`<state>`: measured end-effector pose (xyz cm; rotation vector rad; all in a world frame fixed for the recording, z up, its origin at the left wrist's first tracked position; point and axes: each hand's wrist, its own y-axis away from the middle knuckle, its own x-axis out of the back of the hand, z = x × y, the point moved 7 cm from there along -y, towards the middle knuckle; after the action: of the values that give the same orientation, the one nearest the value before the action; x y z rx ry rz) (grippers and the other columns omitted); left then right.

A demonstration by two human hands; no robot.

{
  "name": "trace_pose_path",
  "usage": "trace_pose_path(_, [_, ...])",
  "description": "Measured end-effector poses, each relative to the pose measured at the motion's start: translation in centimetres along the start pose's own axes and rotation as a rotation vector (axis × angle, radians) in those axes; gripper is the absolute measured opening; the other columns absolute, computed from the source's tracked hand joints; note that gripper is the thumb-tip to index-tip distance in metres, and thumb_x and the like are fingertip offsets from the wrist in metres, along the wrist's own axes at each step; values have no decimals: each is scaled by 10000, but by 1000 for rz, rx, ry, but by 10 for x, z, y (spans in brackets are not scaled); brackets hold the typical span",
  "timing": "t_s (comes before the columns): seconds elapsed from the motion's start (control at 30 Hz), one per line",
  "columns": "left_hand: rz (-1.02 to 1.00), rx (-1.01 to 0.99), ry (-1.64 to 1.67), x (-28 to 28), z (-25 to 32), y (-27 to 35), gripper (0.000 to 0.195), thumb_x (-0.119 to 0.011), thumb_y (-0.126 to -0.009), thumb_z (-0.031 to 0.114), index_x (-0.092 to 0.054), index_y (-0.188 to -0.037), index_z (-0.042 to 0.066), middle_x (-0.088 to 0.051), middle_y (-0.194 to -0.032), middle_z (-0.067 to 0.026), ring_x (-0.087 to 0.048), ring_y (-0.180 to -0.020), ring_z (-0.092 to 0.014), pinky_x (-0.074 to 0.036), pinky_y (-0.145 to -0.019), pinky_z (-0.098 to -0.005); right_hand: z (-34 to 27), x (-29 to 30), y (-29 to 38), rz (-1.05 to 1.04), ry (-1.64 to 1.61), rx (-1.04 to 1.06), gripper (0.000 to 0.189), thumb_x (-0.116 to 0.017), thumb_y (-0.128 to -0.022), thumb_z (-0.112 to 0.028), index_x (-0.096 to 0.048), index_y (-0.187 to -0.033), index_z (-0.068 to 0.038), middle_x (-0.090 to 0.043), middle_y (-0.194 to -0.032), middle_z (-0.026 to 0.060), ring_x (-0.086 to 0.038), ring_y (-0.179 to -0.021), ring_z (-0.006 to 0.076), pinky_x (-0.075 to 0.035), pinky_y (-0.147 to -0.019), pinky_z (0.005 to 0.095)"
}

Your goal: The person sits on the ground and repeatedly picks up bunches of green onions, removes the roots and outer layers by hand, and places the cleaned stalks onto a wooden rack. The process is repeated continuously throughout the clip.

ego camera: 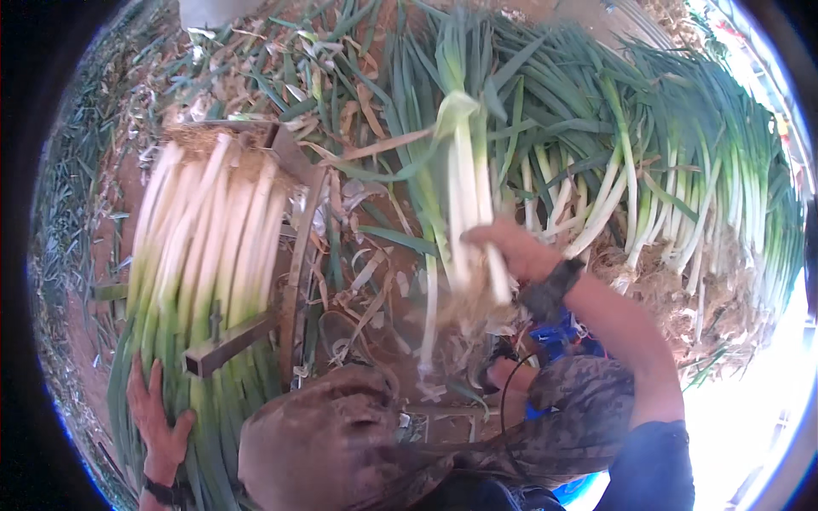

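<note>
Several long leeks or large green onions [471,160] hang in my right hand [521,250], which grips them by the white stalks just above the roots. Their leaves point away from me, and the picture is blurred here. My left hand [158,415] lies flat, fingers apart, on the green leaves of a thick stack of stalks [208,236]. That stack rests in a metal frame [300,274], white ends and roots at the far side. A square metal bar [229,345] crosses over the stack just beyond my left hand.
A long row of unbundled stalks with rooty ends [677,191] lies on the right. Trimmed leaves and dry peelings [268,70] litter the soil ahead. My knee in camouflage trousers [319,434] is close beside the frame. A pale container [214,13] shows at the top edge.
</note>
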<state>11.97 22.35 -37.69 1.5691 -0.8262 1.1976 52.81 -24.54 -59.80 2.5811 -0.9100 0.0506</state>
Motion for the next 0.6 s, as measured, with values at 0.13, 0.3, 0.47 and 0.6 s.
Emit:
trace_pose_path(0.13, [17, 11, 29, 8, 10, -1, 877, -637, -887, 571, -415, -1573, 72, -289, -1657, -269, -306, -1483, -492, -238, -1217, -568, 3, -121, 35, -125, -878, -207, 296, -714, -951, -152, -690, -1173, 42, -719, -1077, 109, -708, -1004, 167, -585, -869, 318])
trace_pose_path(0.3, [1, 24, 30, 29, 28, 0, 879, -748, -846, 435, -410, -1577, 83, -314, -1638, -270, -339, -1465, -486, -258, -1217, -557, -46, -160, 64, -63, 111, 244, 451, -612, -960, -55, -606, -1410, -75, -697, -1281, 136, -669, -1176, 299, -491, -1079, 392])
trace_pose_path(0.47, [-13, -2, 48, 79, 47, 32, 819, -811, -793, 287, -488, -1513, 69, -425, -1571, -245, -407, -1430, -453, -310, -1199, -523, -157, -73, 83, -85, -312, 44, 356, -559, -1038, -203, -668, -1320, -15, -728, -1188, 128, -704, -1020, 212, -569, -942, 333])
trace_pose_path(0.6, [34, -42, 117, 131, 77, 82, 718, -824, -768, 189, -574, -1429, 63, -539, -1483, -209, -472, -1376, -427, -360, -1167, -511, -248, -50, 145, 72, 311, 558, 325, -590, -1035, -214, -685, -1279, -22, -743, -1083, 104, -711, -905, 154, -589, -823, 320])
